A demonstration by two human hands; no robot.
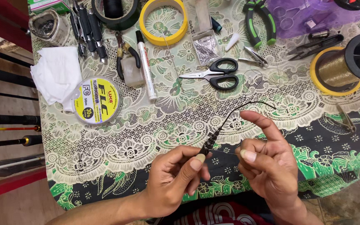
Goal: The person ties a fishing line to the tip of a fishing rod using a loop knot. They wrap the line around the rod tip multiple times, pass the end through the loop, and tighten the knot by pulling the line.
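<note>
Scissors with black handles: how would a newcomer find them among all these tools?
Start at the patterned tablecloth, upper middle, just below the open box of pins. The scissors lie flat, blades pointing left. Unlike the green-handled pliers nearby, they have two black loop handles.

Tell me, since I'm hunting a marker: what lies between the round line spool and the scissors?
A white marker pen lies between the line spool and scissors, in the head view.
</note>
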